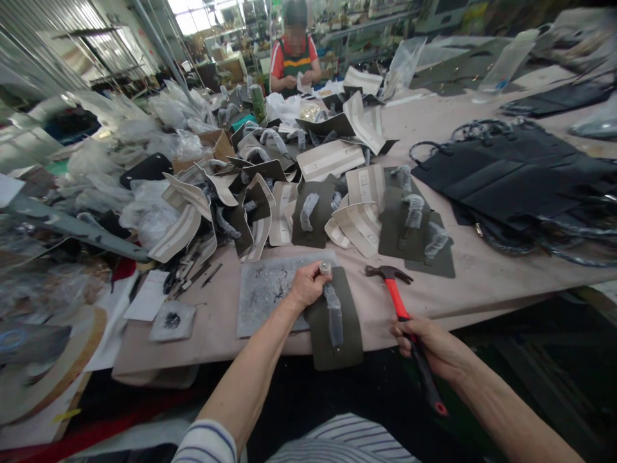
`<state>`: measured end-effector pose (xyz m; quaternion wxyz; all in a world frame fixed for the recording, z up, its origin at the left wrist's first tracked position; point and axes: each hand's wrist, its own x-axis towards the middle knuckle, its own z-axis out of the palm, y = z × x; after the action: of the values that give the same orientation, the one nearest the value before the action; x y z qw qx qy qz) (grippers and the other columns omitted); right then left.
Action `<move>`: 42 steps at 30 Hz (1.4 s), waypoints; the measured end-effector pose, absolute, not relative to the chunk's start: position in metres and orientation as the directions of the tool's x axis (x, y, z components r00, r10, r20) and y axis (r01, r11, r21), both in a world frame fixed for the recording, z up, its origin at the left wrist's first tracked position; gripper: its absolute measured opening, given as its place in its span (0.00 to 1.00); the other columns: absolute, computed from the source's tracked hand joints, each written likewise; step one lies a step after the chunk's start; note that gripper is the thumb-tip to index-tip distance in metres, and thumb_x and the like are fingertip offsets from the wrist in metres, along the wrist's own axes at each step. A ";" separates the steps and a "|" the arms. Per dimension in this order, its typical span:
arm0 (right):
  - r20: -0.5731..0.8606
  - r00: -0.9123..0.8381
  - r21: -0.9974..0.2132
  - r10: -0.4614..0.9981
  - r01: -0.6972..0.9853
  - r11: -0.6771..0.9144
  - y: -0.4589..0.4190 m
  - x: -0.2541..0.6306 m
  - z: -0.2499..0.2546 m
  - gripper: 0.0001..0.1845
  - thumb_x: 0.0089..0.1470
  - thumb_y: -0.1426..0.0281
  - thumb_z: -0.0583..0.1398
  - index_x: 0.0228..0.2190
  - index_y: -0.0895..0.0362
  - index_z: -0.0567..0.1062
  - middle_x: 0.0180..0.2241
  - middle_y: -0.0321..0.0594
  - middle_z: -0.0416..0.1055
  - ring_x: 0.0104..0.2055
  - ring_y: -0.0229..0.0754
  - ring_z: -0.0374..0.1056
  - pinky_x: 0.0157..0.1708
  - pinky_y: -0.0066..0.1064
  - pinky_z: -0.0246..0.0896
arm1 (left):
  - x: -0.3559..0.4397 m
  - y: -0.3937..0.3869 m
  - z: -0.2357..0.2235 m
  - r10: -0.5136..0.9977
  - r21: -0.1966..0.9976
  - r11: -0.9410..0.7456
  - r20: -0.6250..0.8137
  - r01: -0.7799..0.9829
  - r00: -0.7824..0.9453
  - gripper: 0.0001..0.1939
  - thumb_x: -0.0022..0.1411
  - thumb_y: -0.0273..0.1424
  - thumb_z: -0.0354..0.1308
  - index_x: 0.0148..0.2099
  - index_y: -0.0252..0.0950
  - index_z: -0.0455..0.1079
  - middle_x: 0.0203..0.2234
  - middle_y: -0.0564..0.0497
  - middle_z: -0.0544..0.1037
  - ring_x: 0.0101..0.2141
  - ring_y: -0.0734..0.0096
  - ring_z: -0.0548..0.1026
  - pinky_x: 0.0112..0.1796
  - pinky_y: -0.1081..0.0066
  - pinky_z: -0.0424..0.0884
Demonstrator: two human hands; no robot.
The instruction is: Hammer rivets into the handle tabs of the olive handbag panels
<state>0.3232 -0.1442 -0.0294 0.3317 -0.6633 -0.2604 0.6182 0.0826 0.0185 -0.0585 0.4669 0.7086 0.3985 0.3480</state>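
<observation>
My left hand (pixel 308 284) is closed around a short metal punch (pixel 325 267), its round top facing up. It stands at the upper end of a plastic-wrapped handle (pixel 333 315) on a dark olive panel (pixel 349 321). The panel lies partly over a scuffed grey slab (pixel 260 292), its lower end hanging past the table edge. My right hand (pixel 429 344) grips a claw hammer (pixel 396 296) by its red and black handle. The hammer's head is to the right of the panel, apart from the punch. The punch's lower end is hidden.
A pile of panels with wrapped handles (pixel 311 212) covers the table (pixel 424 296) ahead. Black bags (pixel 525 173) lie at right. Loose tools (pixel 193 267) and a small square block (pixel 172 320) are at left, with plastic bags (pixel 154 212) behind. Another person (pixel 295 61) works across the table.
</observation>
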 end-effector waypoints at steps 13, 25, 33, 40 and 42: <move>-0.046 0.058 -0.398 0.997 0.915 -0.072 -0.113 0.293 0.059 0.16 0.63 0.57 0.49 0.27 0.52 0.61 0.18 0.35 0.61 0.19 0.41 0.57 0.23 0.32 0.39 | 0.078 0.013 -0.052 0.860 0.904 -0.321 0.153 0.283 0.487 0.04 0.60 0.29 0.56 0.34 0.36 0.72 0.26 0.54 0.75 0.29 0.70 0.71 0.34 0.73 0.66; 0.014 -0.041 -0.392 0.999 0.919 0.043 -0.112 0.290 0.059 0.19 0.66 0.56 0.47 0.27 0.52 0.61 0.17 0.35 0.62 0.17 0.41 0.57 0.22 0.33 0.38 | 0.077 0.012 -0.057 0.856 0.898 -0.337 0.167 0.283 0.490 0.05 0.60 0.27 0.57 0.36 0.36 0.74 0.26 0.53 0.76 0.29 0.69 0.73 0.35 0.71 0.68; -0.022 0.073 -0.404 0.997 0.912 -0.076 -0.111 0.294 0.055 0.17 0.65 0.57 0.47 0.28 0.52 0.62 0.19 0.37 0.64 0.19 0.42 0.60 0.23 0.32 0.40 | 0.076 0.013 -0.057 0.845 0.893 -0.351 0.172 0.281 0.507 0.05 0.61 0.27 0.57 0.37 0.36 0.74 0.29 0.53 0.78 0.32 0.68 0.74 0.37 0.71 0.69; -0.346 0.145 -0.632 0.927 0.694 -0.344 -0.108 0.319 0.016 0.22 0.68 0.56 0.42 0.28 0.53 0.61 0.21 0.34 0.64 0.21 0.39 0.60 0.24 0.29 0.51 | 0.078 0.012 -0.057 0.852 0.904 -0.344 0.188 0.253 0.489 0.06 0.61 0.26 0.56 0.38 0.37 0.74 0.32 0.52 0.79 0.34 0.66 0.75 0.39 0.70 0.69; -0.416 0.204 -0.562 0.886 0.708 -0.427 -0.105 0.319 0.001 0.21 0.68 0.58 0.42 0.29 0.55 0.64 0.24 0.37 0.67 0.22 0.40 0.63 0.24 0.29 0.55 | 0.078 0.011 -0.057 0.859 0.910 -0.333 0.186 0.245 0.477 0.06 0.60 0.26 0.57 0.38 0.37 0.74 0.32 0.51 0.79 0.34 0.66 0.75 0.39 0.70 0.69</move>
<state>0.3190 -0.1052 0.0009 0.1248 -0.7659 -0.5204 0.3565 0.0781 0.0114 -0.0571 0.4400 0.7382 0.3739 0.3489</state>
